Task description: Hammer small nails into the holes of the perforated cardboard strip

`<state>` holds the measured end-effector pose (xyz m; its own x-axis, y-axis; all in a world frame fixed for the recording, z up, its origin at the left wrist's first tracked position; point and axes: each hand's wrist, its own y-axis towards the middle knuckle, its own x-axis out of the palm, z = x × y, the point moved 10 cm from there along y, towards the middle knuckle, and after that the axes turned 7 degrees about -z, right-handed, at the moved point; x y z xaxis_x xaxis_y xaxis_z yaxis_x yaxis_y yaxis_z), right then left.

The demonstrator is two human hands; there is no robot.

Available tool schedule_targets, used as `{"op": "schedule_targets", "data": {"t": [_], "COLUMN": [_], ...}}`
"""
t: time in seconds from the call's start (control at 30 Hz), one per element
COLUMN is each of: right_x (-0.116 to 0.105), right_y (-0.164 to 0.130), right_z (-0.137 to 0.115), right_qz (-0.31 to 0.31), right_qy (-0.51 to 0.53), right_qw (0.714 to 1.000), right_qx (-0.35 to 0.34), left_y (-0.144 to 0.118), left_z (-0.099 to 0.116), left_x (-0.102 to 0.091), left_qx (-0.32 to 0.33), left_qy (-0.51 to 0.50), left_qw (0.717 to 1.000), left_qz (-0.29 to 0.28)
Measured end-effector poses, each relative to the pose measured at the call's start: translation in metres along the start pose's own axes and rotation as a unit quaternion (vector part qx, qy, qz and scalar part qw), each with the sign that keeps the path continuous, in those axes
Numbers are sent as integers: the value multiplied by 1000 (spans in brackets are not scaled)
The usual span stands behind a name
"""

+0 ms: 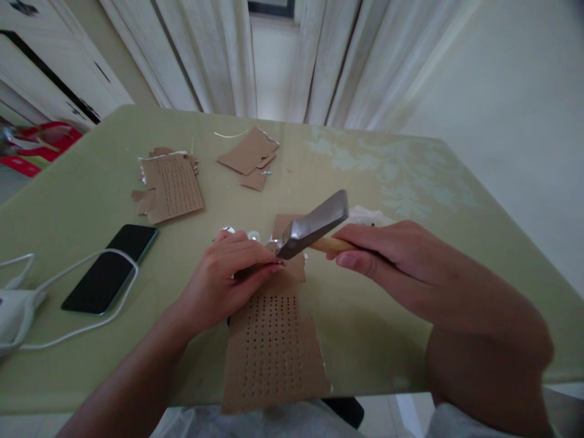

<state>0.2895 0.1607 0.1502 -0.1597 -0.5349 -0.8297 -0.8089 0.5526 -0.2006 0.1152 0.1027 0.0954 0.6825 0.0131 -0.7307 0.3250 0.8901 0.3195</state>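
Observation:
My right hand (392, 258) is wrapped round the wooden handle of a hammer (314, 224), whose metal head hangs just above the fingertips of my left hand (232, 267). My left hand pinches something small at its fingertips, too small to name, over a piece of brown cardboard (314, 347). Rows of punched holes cover the cardboard's near part, which reaches over the table's front edge. Another bit of cardboard (287, 225) lies behind the hammer head. Beside my left knuckles sit small round clear objects (253, 236), partly hidden by the hand.
A phone (109, 271) lies at the left, with a white cable (82, 331) looped over it. Cardboard scraps (176, 185) with holes and plain cardboard pieces (250, 152) lie farther back on the green table (365, 347). White crumpled plastic (367, 216) is behind my right hand.

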Motion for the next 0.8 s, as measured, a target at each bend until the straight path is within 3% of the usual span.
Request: {"op": "schedule_targets", "data": {"t": [0.1, 0.27, 0.43, 0.63, 0.8], "right_x": [8, -1, 9, 2, 12], "right_y": [-1, -4, -1, -3, 1], "right_z": [-4, -6, -8, -9, -6], "right_qz": [-24, 20, -33, 0, -37], "right_qy": [-24, -15, -26, -5, -7], "right_qw": [999, 1000, 999, 1000, 999], "right_qx": [0, -8, -12, -11, 0], "left_y": [0, 0, 2, 2, 2], "left_z": [0, 0, 3, 5, 5], "left_x": [0, 1, -2, -1, 1], "left_qx": [2, 3, 16, 32, 41], "left_qy": [6, 3, 12, 16, 5], "left_qw": [1000, 1000, 1000, 999, 999], "left_qz": [2, -6, 2, -1, -11]}}
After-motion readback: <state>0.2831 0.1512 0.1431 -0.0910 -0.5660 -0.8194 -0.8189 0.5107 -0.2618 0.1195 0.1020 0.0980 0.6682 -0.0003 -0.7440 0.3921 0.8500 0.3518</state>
